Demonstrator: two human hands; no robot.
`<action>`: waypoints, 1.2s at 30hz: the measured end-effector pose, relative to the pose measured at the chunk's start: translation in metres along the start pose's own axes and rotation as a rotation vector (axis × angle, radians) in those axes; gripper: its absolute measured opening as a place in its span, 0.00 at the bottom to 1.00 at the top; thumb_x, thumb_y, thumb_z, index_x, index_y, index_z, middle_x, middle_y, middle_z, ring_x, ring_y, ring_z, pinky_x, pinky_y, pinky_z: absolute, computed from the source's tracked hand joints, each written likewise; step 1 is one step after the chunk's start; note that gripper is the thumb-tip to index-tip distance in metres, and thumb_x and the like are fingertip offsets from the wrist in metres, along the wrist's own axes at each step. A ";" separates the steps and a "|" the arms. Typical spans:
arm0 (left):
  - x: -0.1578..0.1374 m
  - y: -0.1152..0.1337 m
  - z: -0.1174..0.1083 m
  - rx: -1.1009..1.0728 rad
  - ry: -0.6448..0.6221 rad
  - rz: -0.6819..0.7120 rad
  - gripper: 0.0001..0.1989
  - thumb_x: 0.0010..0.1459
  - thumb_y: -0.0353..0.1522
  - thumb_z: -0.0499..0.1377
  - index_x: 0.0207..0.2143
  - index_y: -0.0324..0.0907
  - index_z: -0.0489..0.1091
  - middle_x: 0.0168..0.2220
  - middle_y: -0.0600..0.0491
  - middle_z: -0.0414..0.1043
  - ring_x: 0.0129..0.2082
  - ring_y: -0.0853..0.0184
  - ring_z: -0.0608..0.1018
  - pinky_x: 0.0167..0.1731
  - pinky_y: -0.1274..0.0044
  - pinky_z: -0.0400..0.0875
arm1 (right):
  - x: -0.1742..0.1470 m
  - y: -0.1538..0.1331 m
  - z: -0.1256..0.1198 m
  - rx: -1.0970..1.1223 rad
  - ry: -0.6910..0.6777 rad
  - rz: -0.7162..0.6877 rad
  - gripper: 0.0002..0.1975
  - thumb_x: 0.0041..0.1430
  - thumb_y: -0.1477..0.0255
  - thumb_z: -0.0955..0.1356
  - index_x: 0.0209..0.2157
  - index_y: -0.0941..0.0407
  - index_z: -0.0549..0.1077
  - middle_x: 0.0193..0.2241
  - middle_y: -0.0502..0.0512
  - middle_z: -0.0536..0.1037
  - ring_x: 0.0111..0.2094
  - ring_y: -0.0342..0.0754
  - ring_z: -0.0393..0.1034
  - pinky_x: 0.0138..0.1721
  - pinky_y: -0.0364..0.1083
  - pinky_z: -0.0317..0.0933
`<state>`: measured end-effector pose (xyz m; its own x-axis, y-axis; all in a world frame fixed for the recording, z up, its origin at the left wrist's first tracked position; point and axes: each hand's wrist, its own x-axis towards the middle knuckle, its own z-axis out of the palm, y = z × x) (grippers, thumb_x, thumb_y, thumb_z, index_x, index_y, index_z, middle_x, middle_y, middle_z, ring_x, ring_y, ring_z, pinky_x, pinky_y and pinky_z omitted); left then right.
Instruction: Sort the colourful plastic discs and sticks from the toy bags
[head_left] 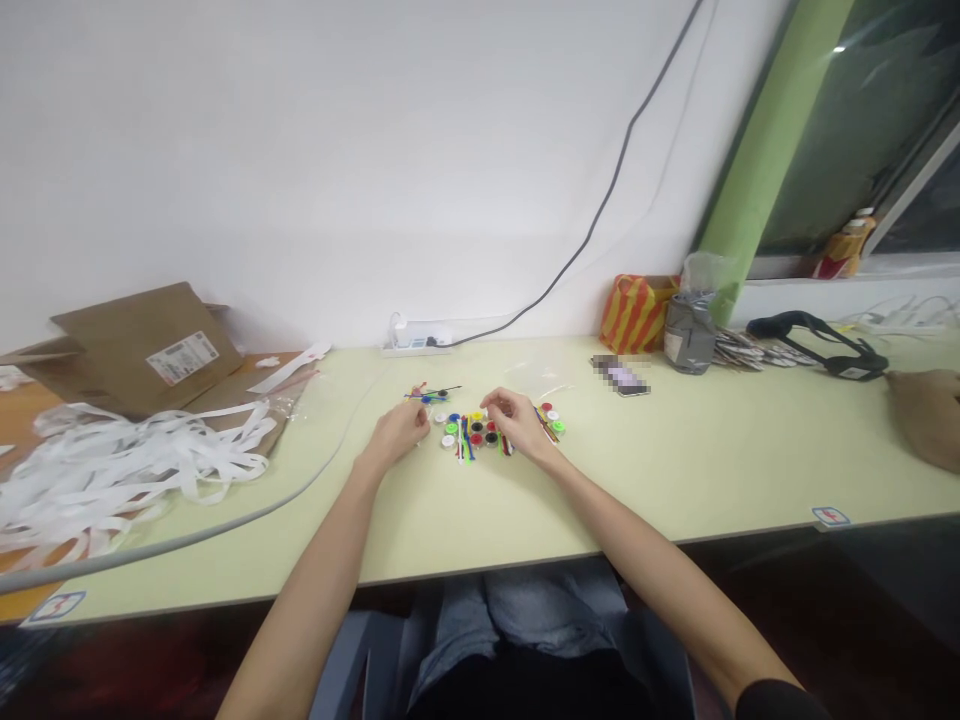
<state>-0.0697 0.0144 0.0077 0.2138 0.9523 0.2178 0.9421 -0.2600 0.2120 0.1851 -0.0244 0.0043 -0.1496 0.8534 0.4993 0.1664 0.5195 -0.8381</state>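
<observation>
Small round discs (477, 440) in red, black, white, green, yellow and blue lie in a group on the pale green table, with thin coloured sticks (466, 440) among them. My left hand (401, 432) rests at the group's left side, fingers curled together; what they hold, if anything, is too small to tell. Over the group's upper right part is my right hand (517, 420), thumb and fingertips pinched, their contents unclear. Just behind my left hand sits a small cluster of sticks and discs (429, 396). More discs (553, 418) show to the right of my right hand.
An open cardboard box (150, 350) and a heap of white straps (135, 470) occupy the left. A grey cable (247, 515) crosses the table there. A power strip (416, 338) is against the wall. Rightward are a phone (622, 376), a striped bag (630, 315) and a black strap (817, 340).
</observation>
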 end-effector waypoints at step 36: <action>-0.001 -0.001 -0.004 -0.071 -0.034 0.072 0.05 0.53 0.30 0.54 0.32 0.44 0.69 0.28 0.53 0.73 0.29 0.65 0.73 0.29 0.76 0.60 | -0.002 -0.004 0.002 -0.042 -0.038 -0.022 0.10 0.54 0.74 0.61 0.32 0.57 0.74 0.24 0.49 0.72 0.25 0.42 0.64 0.29 0.41 0.56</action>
<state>-0.0718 0.0131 0.0106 0.2900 0.9352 0.2031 0.9036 -0.3375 0.2639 0.1829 -0.0283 0.0061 -0.1905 0.8399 0.5083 0.2032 0.5403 -0.8166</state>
